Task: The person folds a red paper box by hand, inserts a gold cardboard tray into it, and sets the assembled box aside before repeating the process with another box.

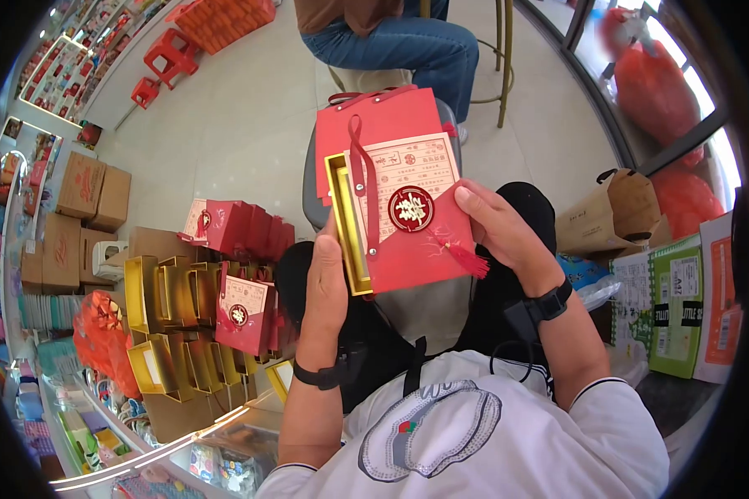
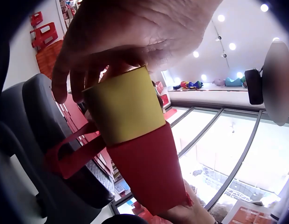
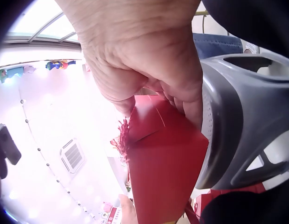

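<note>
A red gift box (image 1: 399, 262) with a cream printed panel, round medallion, tassel and ribbon handle is held tilted above the lap. From its left side projects a gold inner tray (image 1: 358, 270), whose plain gold side (image 2: 130, 109) fills the middle of the left wrist view. My left hand (image 1: 326, 283) holds the tray end, thumb on the near side and fingers beyond. My right hand (image 1: 512, 224) grips the red sleeve's right end, thumb on the front face; in the right wrist view its fingers wrap the far side. Behind lies another red gift box (image 1: 383, 116) on a grey stool (image 3: 247, 107).
Gold trays (image 1: 154, 366) and finished-looking red boxes (image 1: 245, 312) are stacked to the left. Cardboard cartons (image 1: 83, 183) stand behind them. A seated person in jeans (image 1: 399, 58) is ahead. At the right are a paper bag (image 1: 612, 208) and a glass door frame (image 1: 587, 108).
</note>
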A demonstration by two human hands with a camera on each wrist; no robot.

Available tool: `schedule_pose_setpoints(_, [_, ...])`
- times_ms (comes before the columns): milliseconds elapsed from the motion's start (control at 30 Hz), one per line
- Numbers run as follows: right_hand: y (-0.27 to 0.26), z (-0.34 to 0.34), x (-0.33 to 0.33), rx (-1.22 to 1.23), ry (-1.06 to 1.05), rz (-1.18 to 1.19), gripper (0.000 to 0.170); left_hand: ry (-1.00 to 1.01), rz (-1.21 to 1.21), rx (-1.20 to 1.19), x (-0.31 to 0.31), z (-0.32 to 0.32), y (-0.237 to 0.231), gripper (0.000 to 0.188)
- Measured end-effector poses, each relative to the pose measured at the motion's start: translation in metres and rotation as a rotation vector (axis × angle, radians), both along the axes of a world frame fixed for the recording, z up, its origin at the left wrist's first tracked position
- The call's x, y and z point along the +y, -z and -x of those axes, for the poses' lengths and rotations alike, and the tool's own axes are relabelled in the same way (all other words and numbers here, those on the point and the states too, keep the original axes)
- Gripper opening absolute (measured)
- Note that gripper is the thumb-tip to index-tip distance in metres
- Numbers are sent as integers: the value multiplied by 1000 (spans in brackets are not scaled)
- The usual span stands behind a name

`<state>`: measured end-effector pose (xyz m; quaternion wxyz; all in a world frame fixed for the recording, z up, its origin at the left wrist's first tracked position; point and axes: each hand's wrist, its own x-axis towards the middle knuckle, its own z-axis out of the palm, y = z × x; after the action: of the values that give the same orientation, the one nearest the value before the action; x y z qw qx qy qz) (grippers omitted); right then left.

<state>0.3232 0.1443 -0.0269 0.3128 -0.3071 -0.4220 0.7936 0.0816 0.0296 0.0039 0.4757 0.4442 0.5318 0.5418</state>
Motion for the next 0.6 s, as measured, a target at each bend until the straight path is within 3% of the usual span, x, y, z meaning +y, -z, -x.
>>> schedule_pose_setpoints(33, [-2,8,-4,-5,-17,20,57,21,-50,104,1,1,7,79])
schedule_pose_setpoints(67, [-3,14,-8,-10,-37,40,58,-12,52,162,-4,3,20,83])
schedule_pose_setpoints(200, [1,22,-6,27,8,48,55,117,-18,134,4,19,3,86])
schedule_pose_setpoints(367, [-8,36,9,49,85,-52,52,28,188,80,-20,24,5,87])
schedule_pose_setpoints(467, [-17,55,7,10,16,-109,57,-14,71,-61,-22,25,0,75])
schedule_pose_setpoints(600, [-22,66,5,-67,-23,-194,64,-233,57,-235,-23,64,2,57])
